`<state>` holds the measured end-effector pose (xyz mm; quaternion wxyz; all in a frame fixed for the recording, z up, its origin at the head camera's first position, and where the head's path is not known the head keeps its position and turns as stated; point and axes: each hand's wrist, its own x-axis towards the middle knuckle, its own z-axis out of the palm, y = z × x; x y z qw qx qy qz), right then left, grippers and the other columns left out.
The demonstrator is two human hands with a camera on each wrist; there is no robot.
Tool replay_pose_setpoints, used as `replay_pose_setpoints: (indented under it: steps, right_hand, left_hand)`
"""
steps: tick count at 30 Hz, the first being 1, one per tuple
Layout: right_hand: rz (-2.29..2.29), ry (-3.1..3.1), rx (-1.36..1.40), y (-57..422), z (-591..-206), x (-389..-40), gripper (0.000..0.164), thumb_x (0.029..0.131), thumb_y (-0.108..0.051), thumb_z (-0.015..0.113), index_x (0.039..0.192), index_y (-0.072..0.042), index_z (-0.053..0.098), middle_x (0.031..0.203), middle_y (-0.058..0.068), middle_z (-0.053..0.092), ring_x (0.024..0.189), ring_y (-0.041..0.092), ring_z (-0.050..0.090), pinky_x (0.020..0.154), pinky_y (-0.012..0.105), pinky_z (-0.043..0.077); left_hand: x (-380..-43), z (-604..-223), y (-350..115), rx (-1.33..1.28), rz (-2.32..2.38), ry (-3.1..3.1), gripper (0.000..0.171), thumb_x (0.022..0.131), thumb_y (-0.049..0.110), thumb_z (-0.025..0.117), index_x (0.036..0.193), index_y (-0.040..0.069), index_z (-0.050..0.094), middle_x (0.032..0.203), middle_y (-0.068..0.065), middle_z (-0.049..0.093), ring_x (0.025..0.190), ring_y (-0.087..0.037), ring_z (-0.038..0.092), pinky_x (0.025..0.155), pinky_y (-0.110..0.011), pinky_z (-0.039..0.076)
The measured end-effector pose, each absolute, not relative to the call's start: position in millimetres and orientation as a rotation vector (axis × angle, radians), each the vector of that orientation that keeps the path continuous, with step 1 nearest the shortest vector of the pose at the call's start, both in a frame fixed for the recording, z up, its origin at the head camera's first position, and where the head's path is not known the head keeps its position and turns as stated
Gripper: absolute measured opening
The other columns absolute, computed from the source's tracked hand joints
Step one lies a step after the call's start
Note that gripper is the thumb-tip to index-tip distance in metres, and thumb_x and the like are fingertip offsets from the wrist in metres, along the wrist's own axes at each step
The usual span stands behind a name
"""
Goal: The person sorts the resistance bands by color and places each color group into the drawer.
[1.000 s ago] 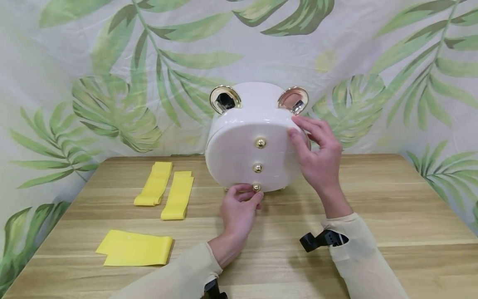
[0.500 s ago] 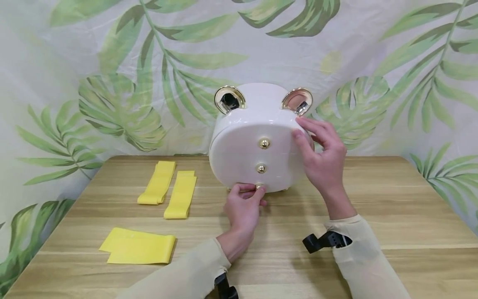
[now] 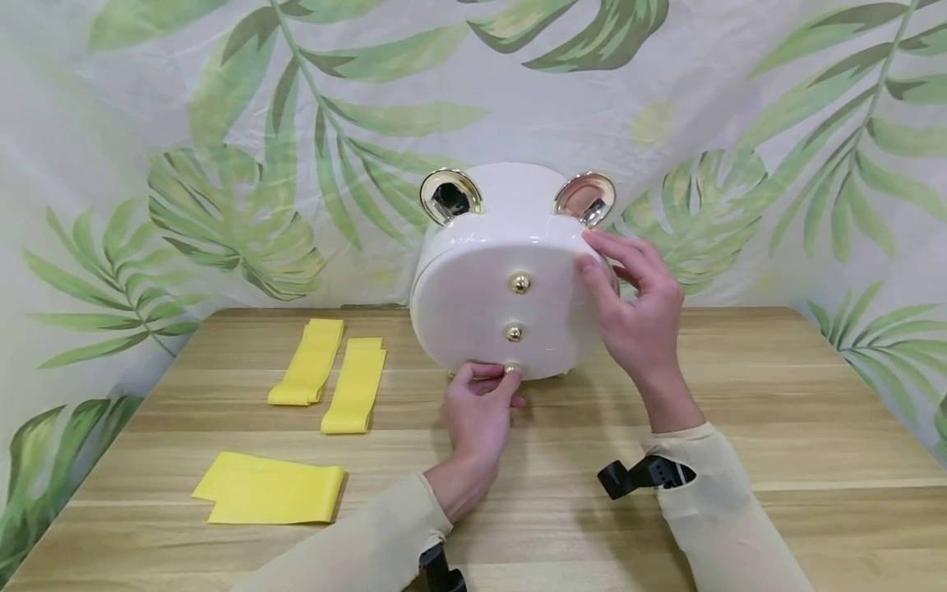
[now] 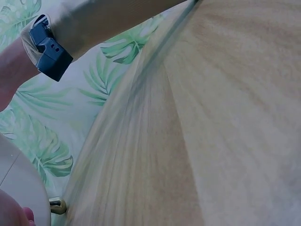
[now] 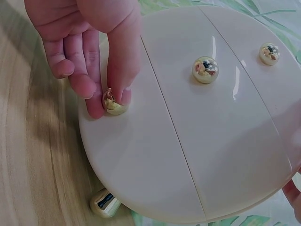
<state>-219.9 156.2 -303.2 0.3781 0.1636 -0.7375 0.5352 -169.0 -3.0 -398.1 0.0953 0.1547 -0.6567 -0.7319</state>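
Note:
A glossy white rounded drawer box point(image 3: 462, 304) with two gold ears stands on the table in the head view. Three gold knobs run down its front, and seams between its drawers show in the right wrist view. My left hand point(image 3: 477, 415) pinches the lowest knob point(image 5: 114, 107) between thumb and fingers; the drawer there lies flush with the front. My right hand point(image 3: 642, 316) grips the box's upper right edge, thumb on the front and fingers over the side. The left wrist view catches only a sliver of the box point(image 4: 21, 179) and a gold foot point(image 4: 57, 205).
Two folded yellow strips point(image 3: 309, 362) lie on the wooden table point(image 3: 555, 526) left of the box. A third yellow piece point(image 3: 274, 491) lies closer to the front. Behind the table hangs a leaf-patterned cloth point(image 3: 355, 99).
My left thumb has come up onto the lowest knob, which was uncovered a second ago. My right hand keeps its place on the box. The head view shifts slightly.

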Motion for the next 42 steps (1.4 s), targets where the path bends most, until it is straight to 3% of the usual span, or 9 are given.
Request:
replay_pose_setpoints:
  steps: [12,24,35,42]
  right_hand:
    - [1.376,-1.89,0.431,156.2,-302.7,-221.6,0.027,0.096,-0.01,0.079,0.123,-0.008,0.08,0.127,0.009,0.075,0.119,0.008,0.065,0.093,0.019,0.058]
    - [1.391,-1.889,0.423,158.5,-302.3,-222.0,0.029,0.095,-0.01,0.081,0.123,-0.008,0.08,0.128,0.01,0.075,0.118,0.008,0.066,0.092,0.018,0.058]
    - [1.362,-1.907,0.389,157.5,-300.4,-218.4,0.028,0.095,-0.013,0.081,0.122,-0.011,0.081,0.127,0.007,0.076,0.117,0.006,0.067,0.09,0.015,0.058]
    - [1.349,-1.908,0.362,154.7,-299.5,-216.1,0.028,0.094,-0.015,0.082,0.121,-0.011,0.081,0.126,0.005,0.077,0.118,0.006,0.067,0.088,0.016,0.059]
  left_hand:
    - [-172.2,-396.2,-1.7,0.52,-2.137,-1.944,0.019,0.089,0.016,0.086,0.097,0.008,0.071,0.084,-0.008,0.078,0.055,-0.012,0.07,0.047,-0.02,0.043]
    - [-171.4,-397.0,1.1,0.508,-2.119,-1.94,0.018,0.088,0.011,0.087,0.094,0.005,0.072,0.083,-0.009,0.077,0.053,-0.012,0.064,0.049,-0.022,0.047]
    - [-174.5,-398.7,3.0,0.519,-2.111,-1.931,0.026,0.086,0.014,0.09,0.099,0.005,0.068,0.088,-0.009,0.077,0.057,-0.016,0.068,0.054,-0.022,0.052]
    - [-177.8,-401.5,5.7,0.539,-2.044,-1.937,0.026,0.084,0.013,0.09,0.095,0.007,0.068,0.089,-0.008,0.076,0.068,-0.015,0.068,0.06,-0.024,0.056]
